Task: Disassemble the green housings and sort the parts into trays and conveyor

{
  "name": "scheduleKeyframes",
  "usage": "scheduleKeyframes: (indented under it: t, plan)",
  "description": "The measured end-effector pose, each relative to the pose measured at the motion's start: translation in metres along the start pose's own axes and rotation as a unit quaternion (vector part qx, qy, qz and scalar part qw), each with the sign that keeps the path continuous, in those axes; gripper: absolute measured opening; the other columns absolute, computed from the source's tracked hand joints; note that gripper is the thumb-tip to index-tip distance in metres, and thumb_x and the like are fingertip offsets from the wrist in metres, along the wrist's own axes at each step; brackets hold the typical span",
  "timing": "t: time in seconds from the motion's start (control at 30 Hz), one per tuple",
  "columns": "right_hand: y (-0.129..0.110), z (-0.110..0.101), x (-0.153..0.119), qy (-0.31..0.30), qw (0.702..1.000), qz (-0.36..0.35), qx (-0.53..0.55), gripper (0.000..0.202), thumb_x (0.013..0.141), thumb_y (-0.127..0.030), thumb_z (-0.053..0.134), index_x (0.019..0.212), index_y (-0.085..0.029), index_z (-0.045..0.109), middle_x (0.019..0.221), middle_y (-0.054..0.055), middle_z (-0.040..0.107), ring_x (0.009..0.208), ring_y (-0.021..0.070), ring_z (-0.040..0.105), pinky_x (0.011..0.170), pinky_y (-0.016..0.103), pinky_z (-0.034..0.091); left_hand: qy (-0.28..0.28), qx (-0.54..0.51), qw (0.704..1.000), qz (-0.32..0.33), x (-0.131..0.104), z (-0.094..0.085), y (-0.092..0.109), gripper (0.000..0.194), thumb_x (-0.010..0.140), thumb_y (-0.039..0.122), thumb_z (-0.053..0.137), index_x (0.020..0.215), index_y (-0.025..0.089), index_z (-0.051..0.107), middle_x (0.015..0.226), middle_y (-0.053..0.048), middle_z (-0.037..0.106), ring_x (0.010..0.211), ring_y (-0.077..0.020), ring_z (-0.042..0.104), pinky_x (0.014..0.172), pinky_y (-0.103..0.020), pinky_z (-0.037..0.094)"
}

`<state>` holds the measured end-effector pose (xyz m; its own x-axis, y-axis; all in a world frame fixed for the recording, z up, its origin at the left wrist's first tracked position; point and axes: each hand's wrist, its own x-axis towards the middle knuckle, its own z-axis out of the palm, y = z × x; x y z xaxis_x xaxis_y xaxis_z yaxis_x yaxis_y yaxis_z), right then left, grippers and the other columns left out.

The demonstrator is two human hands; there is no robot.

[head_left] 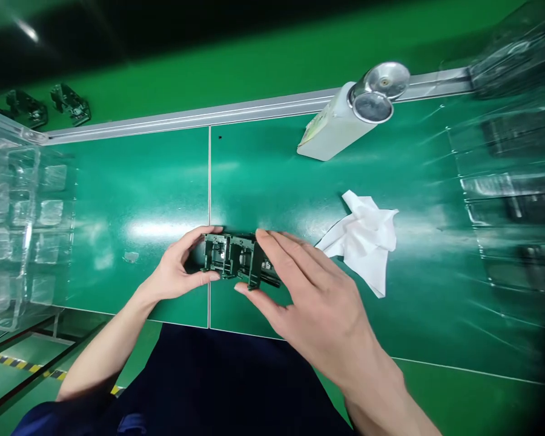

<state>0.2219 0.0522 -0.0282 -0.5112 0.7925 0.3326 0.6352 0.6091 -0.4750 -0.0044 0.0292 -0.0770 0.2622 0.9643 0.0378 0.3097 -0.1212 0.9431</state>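
A dark, box-like plastic part with open bays [229,257] is held level between both hands, above the front part of the green table. My left hand [177,266] grips its left end, thumb on the near side and fingers on the far side. Around the right end, my right hand [318,297] is closed, with the thumb at the near edge and the fingers over the far edge. The fingers of the right hand hide some of that end. Small metal bits show inside the bays; their kind I cannot make out.
A crumpled white cloth [366,236] lies right of my hands. Behind it stands a white bottle [336,124] with a metal pump top [379,97]. Clear plastic trays [22,224] line the left side, more trays [518,200] the right. Two dark parts [70,104] sit beyond the metal rail [163,121].
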Motion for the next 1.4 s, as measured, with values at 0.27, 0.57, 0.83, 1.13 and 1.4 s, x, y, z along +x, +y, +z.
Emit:
scheduleKeyframes:
  t: [0.27, 0.57, 0.83, 1.13, 1.4]
  plan:
    - [-0.019, -0.02, 0.007, -0.003, 0.998, -0.05, -0.042, 0.052, 0.089, -0.027, 0.061, 0.138, -0.017, 0.046, 0.115, 0.013, 0.069, 0.1, 0.0294, 0.067, 0.079, 0.042, 0.056, -0.009, -0.074, 0.997, 0.027, -0.008, 0.005, 0.0, 0.064, 0.086, 0.046, 0.064, 0.14, 0.021, 0.038, 0.13, -0.02, 0.058, 0.115, -0.0264, 0.063, 0.085, -0.035, 0.059]
    - [-0.015, -0.015, 0.0, 0.009, 0.999, -0.036, 0.0, 0.051, 0.088, -0.029, 0.065, 0.135, -0.017, 0.048, 0.115, 0.013, 0.069, 0.1, 0.0273, 0.069, 0.082, 0.04, 0.059, 0.009, -0.078, 0.997, 0.014, -0.015, 0.004, 0.006, 0.062, 0.084, 0.042, 0.068, 0.137, 0.022, 0.043, 0.13, -0.018, 0.06, 0.12, -0.0275, 0.06, 0.095, -0.04, 0.055]
    - [-0.006, -0.009, -0.013, 0.015, 0.989, 0.039, 0.138, 0.061, 0.085, -0.029, 0.069, 0.14, -0.024, 0.044, 0.123, 0.01, 0.066, 0.117, 0.0271, 0.063, 0.1, 0.046, 0.055, 0.021, 0.039, 0.997, 0.069, -0.011, -0.006, 0.029, 0.067, 0.082, 0.032, 0.072, 0.141, 0.022, 0.043, 0.131, -0.018, 0.06, 0.128, -0.0286, 0.054, 0.102, -0.047, 0.051]
    - [0.014, 0.033, -0.033, 0.064, 0.876, 0.1, 0.466, 0.057, 0.087, -0.041, 0.066, 0.136, -0.026, 0.04, 0.136, 0.015, 0.056, 0.132, 0.0244, 0.05, 0.103, 0.045, 0.051, 0.067, 0.206, 0.96, 0.176, -0.007, -0.003, 0.067, 0.082, 0.076, 0.025, 0.078, 0.147, 0.018, 0.037, 0.125, -0.017, 0.065, 0.115, -0.0288, 0.059, 0.095, -0.045, 0.054]
    - [0.011, 0.033, -0.039, 0.069, 0.866, 0.107, 0.483, 0.058, 0.086, -0.038, 0.068, 0.135, -0.027, 0.041, 0.135, 0.013, 0.057, 0.132, 0.0232, 0.05, 0.106, 0.046, 0.048, 0.04, 0.189, 0.967, 0.168, -0.008, -0.003, 0.069, 0.077, 0.078, 0.021, 0.075, 0.146, 0.018, 0.038, 0.128, -0.016, 0.063, 0.122, -0.0273, 0.058, 0.102, -0.045, 0.052]
